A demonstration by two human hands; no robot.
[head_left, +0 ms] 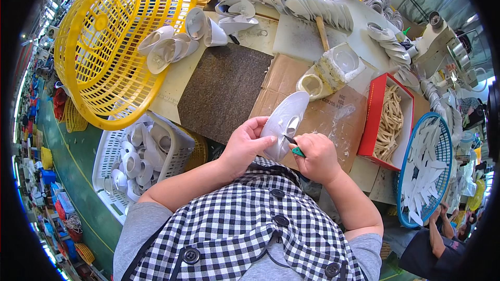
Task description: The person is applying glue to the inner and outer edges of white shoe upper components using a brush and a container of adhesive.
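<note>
My left hand grips a white shoe upper by its side, thumb on the near face, tilted up in front of my chest. My right hand is closed round a small green-handled tool. Its dark pointed tip touches or nearly touches the upper near the opening; whether it is a blade or one arm of a snipper I cannot tell. Under the upper lies a brown cardboard sheet. Just beyond stands a white pot crusted with glue, with a wooden-handled brush in or behind it.
A big yellow basket leans at the left, beside several white uppers. Below it is a white crate of white pieces. A dark mat covers the middle. Rightward are a red box of beige strips and a blue basket.
</note>
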